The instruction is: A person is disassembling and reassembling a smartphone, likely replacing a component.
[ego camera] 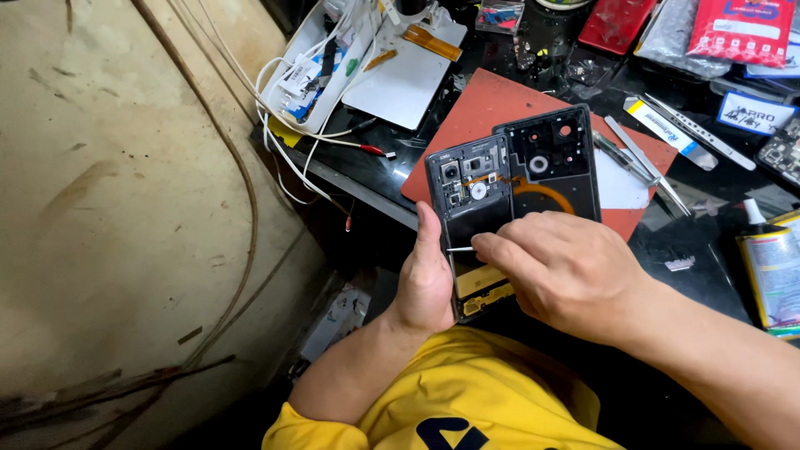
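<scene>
Black worktop (pixel 392 179) carries a red mat (pixel 483 108) near its left edge, so loose parts stay put. Above the mat I hold an opened phone (pixel 468 200), its back cover (pixel 554 158) swung aside to bare the insides. My left hand (pixel 425 283) is wrapped round the phone's left edge, thumb up along it, steadying it. My right hand (pixel 562 271) pinches a thin metal tool (pixel 460 248), tip laid across the phone's middle. Spare tweezers (pixel 633 154) lie on the mat's right edge.
</scene>
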